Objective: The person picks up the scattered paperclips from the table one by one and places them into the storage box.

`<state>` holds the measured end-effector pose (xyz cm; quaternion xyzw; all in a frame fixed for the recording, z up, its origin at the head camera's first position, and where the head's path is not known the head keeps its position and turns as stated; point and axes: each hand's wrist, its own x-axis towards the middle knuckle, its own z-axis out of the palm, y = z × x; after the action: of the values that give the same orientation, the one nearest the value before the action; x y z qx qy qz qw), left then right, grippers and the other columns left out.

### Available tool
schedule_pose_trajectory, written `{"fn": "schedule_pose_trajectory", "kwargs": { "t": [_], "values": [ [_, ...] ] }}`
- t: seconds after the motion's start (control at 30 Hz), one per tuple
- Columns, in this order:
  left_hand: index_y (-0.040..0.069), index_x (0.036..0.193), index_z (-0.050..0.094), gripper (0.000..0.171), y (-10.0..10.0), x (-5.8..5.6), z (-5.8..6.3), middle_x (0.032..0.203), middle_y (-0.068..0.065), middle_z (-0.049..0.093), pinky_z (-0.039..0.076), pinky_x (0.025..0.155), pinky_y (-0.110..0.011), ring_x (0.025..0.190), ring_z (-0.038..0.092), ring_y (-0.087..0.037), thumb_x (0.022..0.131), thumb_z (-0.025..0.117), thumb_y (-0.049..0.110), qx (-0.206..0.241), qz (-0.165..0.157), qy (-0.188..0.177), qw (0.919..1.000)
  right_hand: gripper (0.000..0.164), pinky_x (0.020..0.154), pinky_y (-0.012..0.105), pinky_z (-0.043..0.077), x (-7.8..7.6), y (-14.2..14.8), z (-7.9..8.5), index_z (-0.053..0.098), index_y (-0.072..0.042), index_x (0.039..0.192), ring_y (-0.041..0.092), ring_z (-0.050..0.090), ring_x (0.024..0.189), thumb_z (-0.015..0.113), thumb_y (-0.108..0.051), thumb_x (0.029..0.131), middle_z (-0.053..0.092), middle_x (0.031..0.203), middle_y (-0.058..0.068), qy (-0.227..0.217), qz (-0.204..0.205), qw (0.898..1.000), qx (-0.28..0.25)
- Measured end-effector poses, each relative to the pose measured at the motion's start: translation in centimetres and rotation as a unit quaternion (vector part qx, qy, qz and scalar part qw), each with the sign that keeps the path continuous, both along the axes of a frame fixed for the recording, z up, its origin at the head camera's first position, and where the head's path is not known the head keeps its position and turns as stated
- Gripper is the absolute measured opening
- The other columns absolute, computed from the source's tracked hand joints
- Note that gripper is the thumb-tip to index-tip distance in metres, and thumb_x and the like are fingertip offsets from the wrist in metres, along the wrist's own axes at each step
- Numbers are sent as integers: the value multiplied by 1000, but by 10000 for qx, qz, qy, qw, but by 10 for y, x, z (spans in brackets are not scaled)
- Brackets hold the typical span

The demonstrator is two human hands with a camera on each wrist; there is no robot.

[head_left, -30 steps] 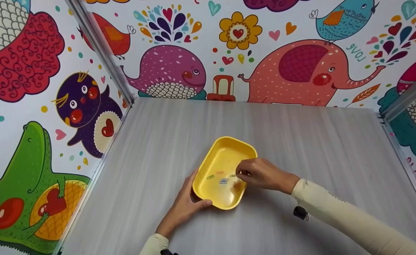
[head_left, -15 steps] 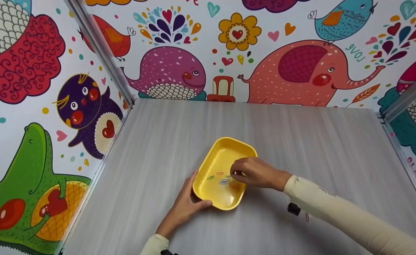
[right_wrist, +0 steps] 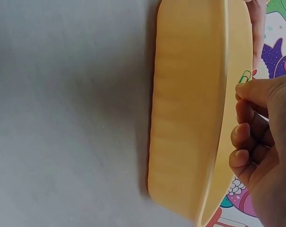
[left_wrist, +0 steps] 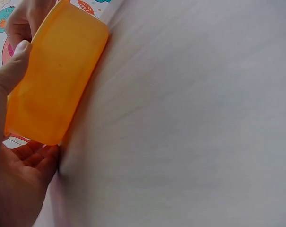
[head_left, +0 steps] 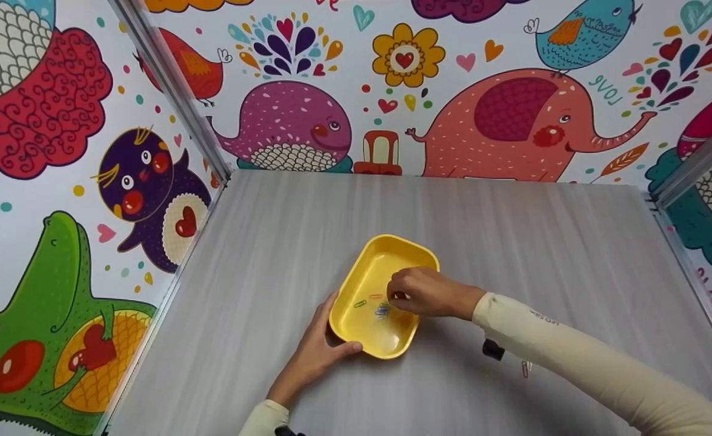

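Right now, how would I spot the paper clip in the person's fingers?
On the grey table sits a yellow tray. The person's right hand reaches over its rim, pinching a green paper clip. Unlike the clips lying on the tray's bottom, this one is held.

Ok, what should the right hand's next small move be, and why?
I'd probably lower the right hand a little and let go of the green paper clip: the hand pinches it over the yellow tray, blue clips lie close by inside, and the left hand holds the tray.
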<state>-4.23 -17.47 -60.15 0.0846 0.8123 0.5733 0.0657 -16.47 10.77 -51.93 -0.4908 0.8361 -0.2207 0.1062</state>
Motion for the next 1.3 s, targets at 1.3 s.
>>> {"fn": "schedule_pose_trajectory", "kwargs": {
  "t": [1.3],
  "values": [
    [18,178,22,113,1,0,-2,175,-6,35,27,128,-59,157,40,-24,91,94,33,42,50,-12,10000,8,74,28,57,13,51,11,84,-8,107,9,61,81,84,-9,99,70,93,-6,-527,-741,9951,-378]
  ]
}}
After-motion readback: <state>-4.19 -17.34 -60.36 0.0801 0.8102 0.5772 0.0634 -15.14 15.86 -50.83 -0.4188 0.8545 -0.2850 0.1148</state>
